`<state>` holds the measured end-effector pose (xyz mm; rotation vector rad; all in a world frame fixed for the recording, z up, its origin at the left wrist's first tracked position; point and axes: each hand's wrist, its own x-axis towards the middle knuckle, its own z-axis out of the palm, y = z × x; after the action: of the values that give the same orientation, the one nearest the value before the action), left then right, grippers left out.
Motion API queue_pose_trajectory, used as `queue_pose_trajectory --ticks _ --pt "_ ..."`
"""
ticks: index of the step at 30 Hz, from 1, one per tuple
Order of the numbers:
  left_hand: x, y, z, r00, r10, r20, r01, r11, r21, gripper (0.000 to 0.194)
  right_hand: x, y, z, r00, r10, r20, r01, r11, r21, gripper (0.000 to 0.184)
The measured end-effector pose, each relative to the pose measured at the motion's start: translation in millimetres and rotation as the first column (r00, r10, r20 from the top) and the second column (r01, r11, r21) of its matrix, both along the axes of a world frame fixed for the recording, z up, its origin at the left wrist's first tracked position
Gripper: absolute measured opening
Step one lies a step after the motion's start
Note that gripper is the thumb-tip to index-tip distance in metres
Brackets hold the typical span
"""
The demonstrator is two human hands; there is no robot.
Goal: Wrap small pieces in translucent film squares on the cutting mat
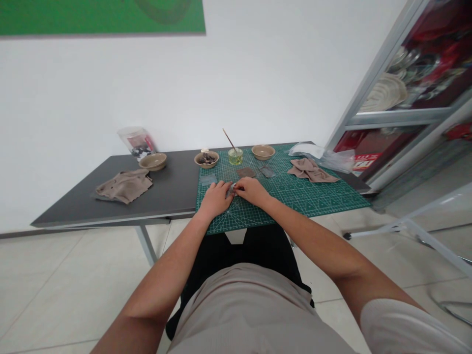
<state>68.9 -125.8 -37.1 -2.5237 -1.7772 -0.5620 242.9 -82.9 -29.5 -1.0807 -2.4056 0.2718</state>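
Note:
My left hand (pixel 217 198) rests on the green cutting mat, its fingers bent against the left side of a small clear, whitish piece (pixel 231 189). From the other side my right hand (pixel 253 191) meets it, thumb and fingers pinched together; a tiny dark bit seems to show at these fingertips, too small to name. Just beyond the hands lie a clear flat sheet (pixel 208 180), a brown flat piece (pixel 246 172) and a greyish see-through piece (pixel 267 171). Behind them stands a glass jar (pixel 235 157) of yellowish liquid with a thin stick (pixel 229 139) leaning in it.
A bowl of dark bits (pixel 206 159) and a tan bowl (pixel 263 152) stand at the back of the cutting mat (pixel 295 199). Right lie a brown cloth (pixel 311 170) and plastic bag (pixel 328 156); left, another cloth (pixel 125 186), bowl (pixel 153 162) and clear tub (pixel 136 141).

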Motion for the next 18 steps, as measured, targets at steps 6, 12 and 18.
queue_pose_trajectory --ticks 6,12,18 --pt "1 -4 6.8 0.996 -0.023 -0.089 0.020 0.999 -0.030 0.041 14 -1 2.6 0.996 0.084 0.034 -0.083 0.996 -0.015 0.008" --pt "1 -4 6.6 0.994 -0.010 -0.109 0.006 0.999 -0.037 0.043 10 5 0.7 0.999 0.027 0.032 -0.028 1.000 0.012 0.009" --pt "3 -6 7.6 0.990 0.004 -0.140 -0.008 1.000 -0.026 0.044 12 -1 1.9 0.994 0.094 0.062 -0.096 0.995 0.025 0.008"
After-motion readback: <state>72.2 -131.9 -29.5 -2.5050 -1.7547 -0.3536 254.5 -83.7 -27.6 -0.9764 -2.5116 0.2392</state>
